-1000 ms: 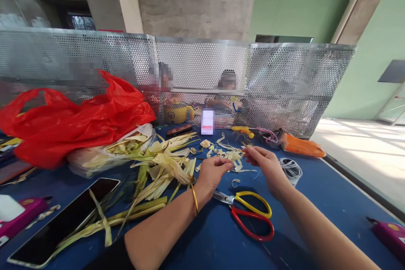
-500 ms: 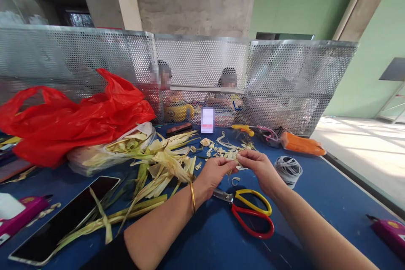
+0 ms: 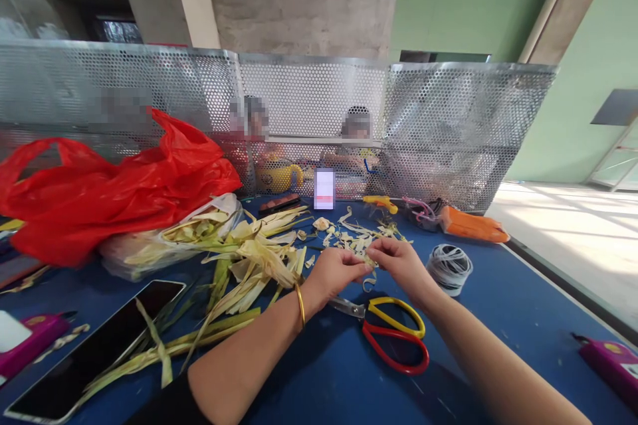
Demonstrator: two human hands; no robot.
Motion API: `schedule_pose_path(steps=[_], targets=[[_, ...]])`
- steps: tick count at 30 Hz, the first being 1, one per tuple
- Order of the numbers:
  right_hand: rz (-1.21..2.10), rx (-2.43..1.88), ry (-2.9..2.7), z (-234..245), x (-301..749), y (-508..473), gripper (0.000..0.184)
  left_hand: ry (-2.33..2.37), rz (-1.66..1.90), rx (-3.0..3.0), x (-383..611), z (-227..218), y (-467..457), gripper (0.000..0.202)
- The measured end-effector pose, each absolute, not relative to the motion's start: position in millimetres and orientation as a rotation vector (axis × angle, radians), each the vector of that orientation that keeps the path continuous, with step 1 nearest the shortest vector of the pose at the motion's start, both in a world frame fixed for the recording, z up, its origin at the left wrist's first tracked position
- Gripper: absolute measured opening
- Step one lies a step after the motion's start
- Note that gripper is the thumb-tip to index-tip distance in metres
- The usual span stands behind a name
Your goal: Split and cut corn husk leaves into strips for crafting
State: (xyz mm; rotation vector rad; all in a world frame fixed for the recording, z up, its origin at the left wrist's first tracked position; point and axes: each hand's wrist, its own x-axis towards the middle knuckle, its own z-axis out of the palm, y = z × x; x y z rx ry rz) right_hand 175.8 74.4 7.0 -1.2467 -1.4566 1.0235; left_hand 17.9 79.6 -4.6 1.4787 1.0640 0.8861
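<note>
Fingers (image 3: 359, 269) of left hand (image 3: 335, 273) and right hand (image 3: 403, 264) pinch one small pale dried-leaf strip (image 3: 370, 258) over the blue desk (image 3: 498, 322). Looks mid-fold to me, and the next bit needs steady tension.

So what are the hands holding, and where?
A small leaf strip, pinched between the fingertips of the left hand and right hand.

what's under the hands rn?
Under the left hand and right hand, which pinch a leaf strip: a curled scrap and scissors on the blue table. Blade tips are covered by the left wrist.
</note>
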Motion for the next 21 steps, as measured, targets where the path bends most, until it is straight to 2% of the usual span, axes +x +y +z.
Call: schedule_pose_path(steps=[5, 7, 10, 12, 16, 21], targets=[[1.329, -1.355, -1.561, 5, 185, 75, 0.034, 1.016, 0.662, 1.516, 9, -4, 86, 0.020], [1.324, -1.390, -1.526, 1, 190, 78, 0.037, 1.050, 0.773, 1.479, 6, 0, 90, 0.021], [1.166, -1.440, -1.400, -4, 199, 87, 0.038, 1.155, 1.122, 1.288, 2, 6, 95, 0.021], [1.035, -1.477, -1.331, -6, 204, 92, 0.037, 1.178, 1.228, 1.162, -1, 9, 99, 0.020], [0.870, -1.594, -1.412, -6, 204, 96, 0.029, 1.168, 1.232, 1.064, -5, 11, 102, 0.020], [0.726, -1.735, -1.856, 1, 199, 83, 0.012, 1.108, 1.237, 1.084, -9, 15, 104, 0.018]])
